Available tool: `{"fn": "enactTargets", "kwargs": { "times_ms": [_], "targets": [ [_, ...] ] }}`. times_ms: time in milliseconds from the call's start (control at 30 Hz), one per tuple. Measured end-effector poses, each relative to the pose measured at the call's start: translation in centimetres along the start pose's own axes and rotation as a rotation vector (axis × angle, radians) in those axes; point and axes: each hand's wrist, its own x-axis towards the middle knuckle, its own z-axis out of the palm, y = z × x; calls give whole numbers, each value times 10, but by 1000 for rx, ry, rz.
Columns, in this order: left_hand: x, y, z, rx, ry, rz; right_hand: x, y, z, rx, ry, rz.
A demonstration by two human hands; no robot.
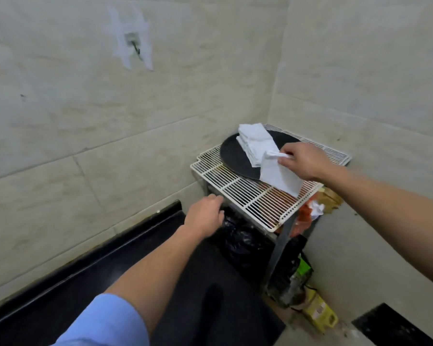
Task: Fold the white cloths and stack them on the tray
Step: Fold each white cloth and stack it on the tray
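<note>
**Head view: a folded cloth is hanging from the right hand beside the tray**

The right hand is pinching the cloth by its upper edge between thumb and fingertips, and the cloth is hanging from the hand toward 7 o'clock. Its lower edge is reaching down to the rack. Held this way, it is hanging flat and already narrowed, which suggests that it is folded and is waiting to be laid down.

The tray, dark and round, is sitting on the rack's far half. The stack of white cloths is lying across it from 11 o'clock toward 4 o'clock. The held cloth is overlapping the tray's rim at about 4 o'clock, just beside the stack's near end. From the right hand, the stack is lying at 10 o'clock, near and within easy reach. So the next step is probably a short carry onto the top of the pile.

The left hand is hovering at the rack's 8 o'clock corner with its fingers curled downward. Whether it is grasping the rack's edge or only resting near it cannot be told. It may be steadying the rack.
</note>
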Motion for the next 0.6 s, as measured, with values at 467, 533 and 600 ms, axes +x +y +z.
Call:
{"fn": "enactTargets", "kwargs": {
  "times_ms": [467, 533, 600],
  "targets": [
    [161, 44, 35, -2, 160, -93, 176, 84, 31, 109, -278, -258],
    [179, 54, 40, -4, 163, -151, 204, 90, 44, 122, -325, -297],
    [192, 60, 46, -13, 154, -224, 227, 95, 58, 122, -349, -315]
  ]
}}
